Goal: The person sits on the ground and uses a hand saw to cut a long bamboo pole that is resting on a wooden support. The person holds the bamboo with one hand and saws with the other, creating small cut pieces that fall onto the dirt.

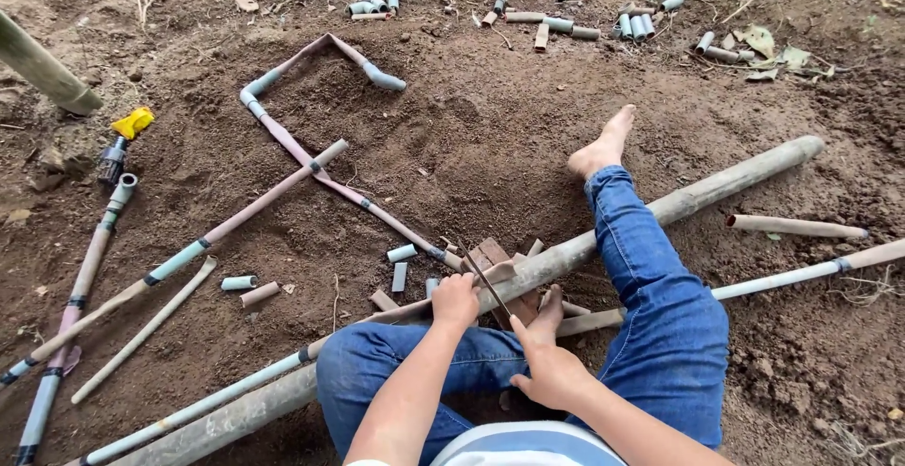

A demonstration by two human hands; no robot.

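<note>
Left hand (456, 298) is clamped on a thin saw blade (490, 287) at frame center, lying across the long pipe (660, 210). The pipe's long axis runs lower left to upper right. Right hand (547, 358) sits just right of the blade, fingers spread, pressing the pipe onto the dirt ground (490, 136).

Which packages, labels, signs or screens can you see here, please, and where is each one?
None in view: only bare pipes, pipe offcuts and a yellow-handled valve on the soil, with a thick pipe under both hands.
</note>
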